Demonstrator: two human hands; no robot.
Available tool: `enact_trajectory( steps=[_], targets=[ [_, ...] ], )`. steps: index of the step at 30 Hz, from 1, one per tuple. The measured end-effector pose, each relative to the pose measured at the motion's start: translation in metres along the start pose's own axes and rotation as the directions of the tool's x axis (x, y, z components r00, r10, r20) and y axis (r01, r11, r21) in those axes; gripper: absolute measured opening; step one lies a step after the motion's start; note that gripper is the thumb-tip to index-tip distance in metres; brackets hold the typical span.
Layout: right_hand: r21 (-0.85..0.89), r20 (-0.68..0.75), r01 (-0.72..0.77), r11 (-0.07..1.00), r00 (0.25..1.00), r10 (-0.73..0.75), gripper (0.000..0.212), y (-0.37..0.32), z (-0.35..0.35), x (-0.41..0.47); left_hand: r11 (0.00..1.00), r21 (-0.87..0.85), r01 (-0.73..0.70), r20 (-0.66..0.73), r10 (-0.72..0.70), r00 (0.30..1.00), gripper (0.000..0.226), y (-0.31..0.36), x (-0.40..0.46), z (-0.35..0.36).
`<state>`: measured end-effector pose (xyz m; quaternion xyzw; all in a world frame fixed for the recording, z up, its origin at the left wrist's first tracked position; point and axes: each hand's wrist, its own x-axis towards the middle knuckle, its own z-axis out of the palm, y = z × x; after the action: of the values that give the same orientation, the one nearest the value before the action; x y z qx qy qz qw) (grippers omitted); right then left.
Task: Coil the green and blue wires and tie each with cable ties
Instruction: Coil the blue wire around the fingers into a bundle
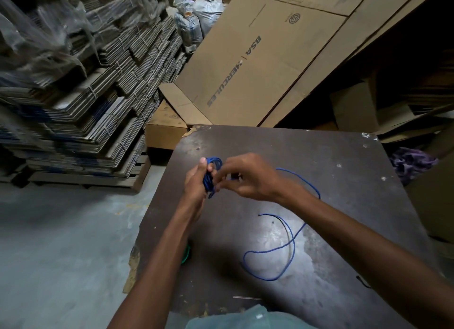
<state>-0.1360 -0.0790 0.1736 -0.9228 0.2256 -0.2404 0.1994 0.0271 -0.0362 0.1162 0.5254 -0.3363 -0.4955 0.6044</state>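
Over table (344, 181), blue wire (282, 252) coil in L hand (196, 181) fingers

Both bare forearms reach forward from the near edge and converge at the centre. The left hand (197, 181) stands upright, thumb up, fingers curled closed. The right hand (248, 177) comes in from the right, fingertips pinched together just beside the left fingers

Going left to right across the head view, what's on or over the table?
Green wire → left hand gripping the blue coil → right hand → loose blue wire → black tie.
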Motion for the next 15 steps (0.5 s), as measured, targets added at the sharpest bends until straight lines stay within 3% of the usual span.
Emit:
enact_trajectory(
  steps=[3, 5, 9, 12, 15],
  targets=[
    [0.121, -0.243, -0.023, 0.992, 0.969, 0.052, 0.011, 0.010, -0.006, 0.002, 0.995, -0.037, 0.097, 0.171, -0.090, 0.981, 0.043, -0.004, -0.010, 0.010],
    [0.152, -0.272, -0.057, 0.987, 0.957, 0.098, 0.015, 0.019, -0.010, 0.002, 0.963, -0.147, 0.224, 0.292, -0.174, 0.940, 0.042, -0.006, -0.015, 0.012],
    [0.208, -0.202, -0.216, 0.954, 0.945, 0.258, 0.018, 0.037, -0.006, -0.004, 0.868, -0.306, 0.392, 0.405, -0.254, 0.878, 0.045, -0.006, -0.018, 0.011],
    [0.262, -0.079, -0.350, 0.899, 0.921, 0.382, 0.033, 0.048, -0.002, -0.013, 0.830, -0.349, 0.435, 0.429, -0.272, 0.862, 0.043, -0.004, -0.020, 0.013],
    [0.295, 0.048, -0.387, 0.874, 0.919, 0.391, 0.052, 0.052, 0.006, -0.021, 0.804, -0.403, 0.437, 0.415, -0.265, 0.870, 0.041, -0.006, -0.019, 0.014]
  ],
)
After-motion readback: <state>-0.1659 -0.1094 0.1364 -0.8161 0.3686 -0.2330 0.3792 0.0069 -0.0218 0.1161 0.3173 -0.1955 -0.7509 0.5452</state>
